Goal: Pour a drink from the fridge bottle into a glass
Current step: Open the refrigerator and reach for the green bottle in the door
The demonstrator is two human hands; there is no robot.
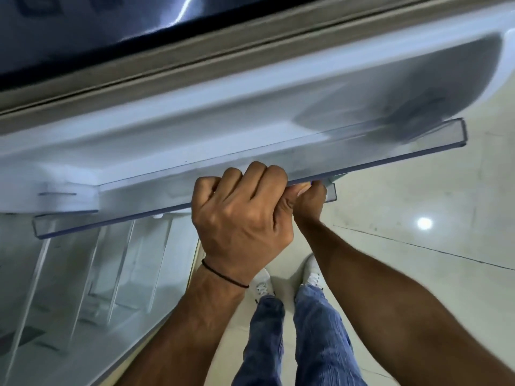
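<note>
No bottle or glass is in view. I look down along the inside of the open fridge door [250, 107], which carries two clear plastic shelf rails [390, 146]. My left hand [242, 210] is in front of the rails, fingers curled over a rail's edge in a firm grip. Just behind it, my right hand [309, 200] is partly hidden by the left hand. Its thumb lies against the underside of the upper rail and its fingers are curled at the end of the lower rail [111, 222].
Clear fridge shelves and bins [92, 274] show at the lower left. Pale glossy floor tiles [418, 260] lie to the right. My legs in blue jeans and white shoes [262, 285] stand right below the hands. The dark door front [83, 23] fills the top.
</note>
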